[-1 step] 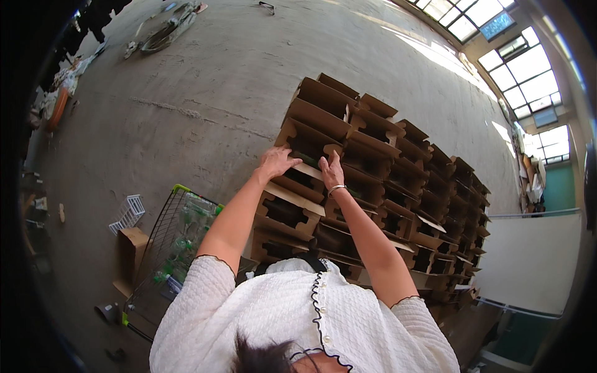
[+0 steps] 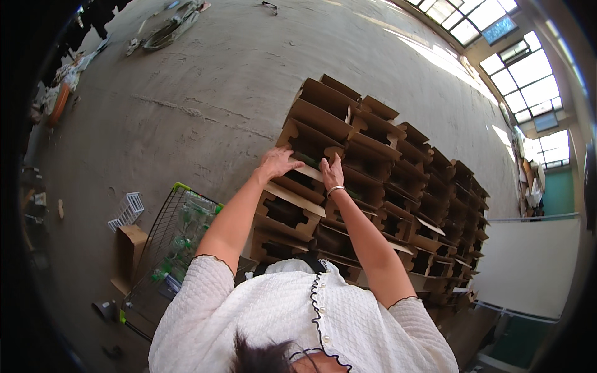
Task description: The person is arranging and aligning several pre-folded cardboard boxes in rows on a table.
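Note:
Both my hands are on one open brown cardboard box (image 2: pixel 308 138) near the far left corner of a large block of boxes. My left hand (image 2: pixel 277 163) curls over its left side, the thumb lying along the near edge. At the right side, my right hand (image 2: pixel 333 171), with a bracelet at the wrist, grips by a notched cardboard flap (image 2: pixel 334 152). Something dark green (image 2: pixel 306 159) shows low inside, between the hands; its kind is hard to make out. Closer to me sits another open box (image 2: pixel 287 210) with notched inner flaps.
Left of me stands a black wire cart (image 2: pixel 155 233) with green corners, holding clear and green bottles (image 2: pixel 189 230). Beside it are a white rack (image 2: pixel 127 210), a cardboard piece (image 2: pixel 129 255) and a dark cup-like container (image 2: pixel 106 309). A white panel (image 2: pixel 525 267) stands at the right.

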{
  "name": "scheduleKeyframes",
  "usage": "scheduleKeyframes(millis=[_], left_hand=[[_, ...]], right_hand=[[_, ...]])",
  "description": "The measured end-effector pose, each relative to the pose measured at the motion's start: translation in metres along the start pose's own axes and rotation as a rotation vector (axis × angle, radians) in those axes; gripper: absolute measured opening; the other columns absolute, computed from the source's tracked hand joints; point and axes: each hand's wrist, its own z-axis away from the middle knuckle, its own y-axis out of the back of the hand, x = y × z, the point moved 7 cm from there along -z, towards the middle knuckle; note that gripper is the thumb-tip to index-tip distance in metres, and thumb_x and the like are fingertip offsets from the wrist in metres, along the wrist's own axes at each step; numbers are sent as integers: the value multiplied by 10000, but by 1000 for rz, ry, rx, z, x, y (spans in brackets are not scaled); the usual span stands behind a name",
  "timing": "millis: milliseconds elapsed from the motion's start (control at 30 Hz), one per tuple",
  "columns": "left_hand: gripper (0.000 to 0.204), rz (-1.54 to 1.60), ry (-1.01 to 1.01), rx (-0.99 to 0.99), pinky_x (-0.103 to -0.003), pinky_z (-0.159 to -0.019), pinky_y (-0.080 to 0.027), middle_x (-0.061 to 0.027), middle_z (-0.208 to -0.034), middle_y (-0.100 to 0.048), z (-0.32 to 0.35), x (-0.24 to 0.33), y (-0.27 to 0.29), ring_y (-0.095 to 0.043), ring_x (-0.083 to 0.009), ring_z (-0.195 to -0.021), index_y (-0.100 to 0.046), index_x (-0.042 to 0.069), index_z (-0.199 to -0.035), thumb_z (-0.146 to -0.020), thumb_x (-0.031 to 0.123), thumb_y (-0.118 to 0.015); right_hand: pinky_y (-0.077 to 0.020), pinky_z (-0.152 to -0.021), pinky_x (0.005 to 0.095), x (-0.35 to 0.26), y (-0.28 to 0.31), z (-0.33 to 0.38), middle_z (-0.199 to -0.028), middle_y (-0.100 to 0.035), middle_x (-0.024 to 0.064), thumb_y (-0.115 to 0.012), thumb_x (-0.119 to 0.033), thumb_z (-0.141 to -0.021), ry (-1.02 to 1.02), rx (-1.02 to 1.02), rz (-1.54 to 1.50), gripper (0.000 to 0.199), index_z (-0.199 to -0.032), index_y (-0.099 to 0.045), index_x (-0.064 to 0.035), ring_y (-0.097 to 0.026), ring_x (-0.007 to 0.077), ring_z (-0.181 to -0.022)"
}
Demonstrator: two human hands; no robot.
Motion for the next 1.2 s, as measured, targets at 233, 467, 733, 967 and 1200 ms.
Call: scheduleKeyframes(millis=[233, 467, 733, 967, 1200], left_hand=[[673, -135, -132, -129, -417, -1090, -423, -160, -1381, -597, -6, -7, 2, -535, -312, -1312, -627, 37, -1295, -885, 571, -649], [598, -153, -83, -23, -487, -972, -486, -216, -1297, -609, -50, -15, 10, -577, -410, -1207, -538, 58, -1340, -889, 409, -715], [982, -404, 50, 387, -452, -1211, -267, -204, -1640, -191, -50, 12, 15, -174, -364, -1526, -240, 81, -1580, -824, 381, -790], [954, -338, -14, 430, -421, -1229, -217, -208, -1663, -120, -58, -17, -20, -121, -333, -1547, -161, -67, -1564, -939, 505, -600], [935, -405, 80, 200, -431, -1236, -182, -202, -1680, -30, -57, -8, -15, -24, -330, -1560, -119, -62, -1578, -990, 571, -476]], right_hand=[[-355, -1154, 430, 19, -17, -9, -1520, -422, 265, -563, -439, -965, -104, -108, 212, 807, -1532, -261, 49, -422, 412, -1394], [-466, -974, 369, 38, 10, -16, -1161, -667, 175, -575, -365, -1013, -53, -10, -263, 508, -1358, -552, 6, -621, 307, -1094], [-451, -1073, 400, -15, 39, 42, -1457, -507, 149, -628, -43, -905, 442, -86, 298, 553, -1437, -487, -101, -510, 335, -1311], [-280, -1211, 427, 3, -17, 41, -1578, -314, 242, -675, -251, -908, 455, -179, 624, 793, -1518, -264, 45, -302, 372, -1472], [-306, -1199, 416, 8, -27, 17, -1583, -295, 260, -619, -160, -887, 413, -328, 760, 778, -1524, -232, 63, -291, 377, -1478]])
